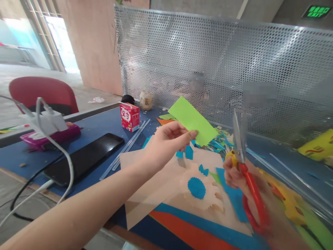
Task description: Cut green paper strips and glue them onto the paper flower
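Note:
Between thumb and fingers, my left hand (173, 137) pinches a rectangular strip of lime-green paper (193, 119), held up above the table. My right hand (235, 177) grips red-handled scissors (256, 198) on the right, blades pointing up and apart from the green paper. Motion blurs the blades a little. Below the hands lies a beige sheet (145, 184) with a blue scalloped paper circle (196, 188) on it. Small blue leaf-shaped cuttings (203, 170) sit above that circle, and blue paper pieces (189, 152) lie just under my left hand.
A red drink carton (129, 117), a jar (146, 100) and a black phone (85, 158) with cables stand or lie on the left. Paper scraps (221, 139) pile up before the perforated metal screen (177, 52). A yellow glue gun (286, 198) lies beside my right hand.

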Demonstrator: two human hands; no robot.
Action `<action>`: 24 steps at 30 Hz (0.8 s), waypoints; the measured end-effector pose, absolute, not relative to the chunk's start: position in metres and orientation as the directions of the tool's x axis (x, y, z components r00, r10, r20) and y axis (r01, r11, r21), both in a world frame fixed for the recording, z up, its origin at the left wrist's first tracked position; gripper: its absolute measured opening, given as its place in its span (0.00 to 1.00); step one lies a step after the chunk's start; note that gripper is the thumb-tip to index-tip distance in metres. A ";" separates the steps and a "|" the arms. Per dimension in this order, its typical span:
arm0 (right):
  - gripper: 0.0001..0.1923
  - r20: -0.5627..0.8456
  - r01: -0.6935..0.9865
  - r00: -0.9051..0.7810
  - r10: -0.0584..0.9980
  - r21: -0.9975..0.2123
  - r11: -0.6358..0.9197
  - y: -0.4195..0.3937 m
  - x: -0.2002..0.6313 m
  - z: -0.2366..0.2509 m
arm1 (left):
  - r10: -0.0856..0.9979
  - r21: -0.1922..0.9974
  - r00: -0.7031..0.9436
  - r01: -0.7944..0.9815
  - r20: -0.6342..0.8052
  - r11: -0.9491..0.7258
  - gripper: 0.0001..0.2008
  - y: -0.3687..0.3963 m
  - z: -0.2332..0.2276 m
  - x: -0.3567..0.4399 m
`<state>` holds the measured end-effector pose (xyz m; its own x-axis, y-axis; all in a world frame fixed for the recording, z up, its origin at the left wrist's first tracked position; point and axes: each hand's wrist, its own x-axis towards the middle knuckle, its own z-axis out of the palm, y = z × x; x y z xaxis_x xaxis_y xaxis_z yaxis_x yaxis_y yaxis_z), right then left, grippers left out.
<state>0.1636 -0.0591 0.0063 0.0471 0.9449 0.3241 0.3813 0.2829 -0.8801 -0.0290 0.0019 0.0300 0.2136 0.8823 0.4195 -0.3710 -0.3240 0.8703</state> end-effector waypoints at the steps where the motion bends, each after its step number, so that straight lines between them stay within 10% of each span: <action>1: 0.16 0.288 0.385 0.064 0.956 -0.891 0.243 -0.063 0.160 0.010 | 0.881 0.856 0.196 -0.398 0.430 -0.329 0.07 0.003 0.031 -0.030; 6: 0.18 0.207 0.459 0.125 0.970 -0.879 0.128 -0.076 0.145 0.020 | 0.865 0.811 0.162 -0.464 0.474 -0.357 0.05 0.005 0.032 -0.032; 15: 0.07 0.402 0.656 -0.333 0.853 -0.551 0.516 -0.049 0.184 0.006 | 0.847 0.806 0.194 -0.466 0.495 -0.364 0.04 0.004 0.033 -0.032; 24: 0.15 0.138 0.592 -0.127 0.982 -0.784 0.187 -0.052 0.186 -0.004 | 0.824 0.803 0.226 -0.460 0.519 -0.379 0.06 0.004 0.032 -0.031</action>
<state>0.1860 -0.0521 -0.0040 -0.1274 0.9822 0.1383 0.5920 0.1871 -0.7839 -0.0315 0.0044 0.0324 0.2263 0.8241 0.5192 -0.4600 -0.3794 0.8027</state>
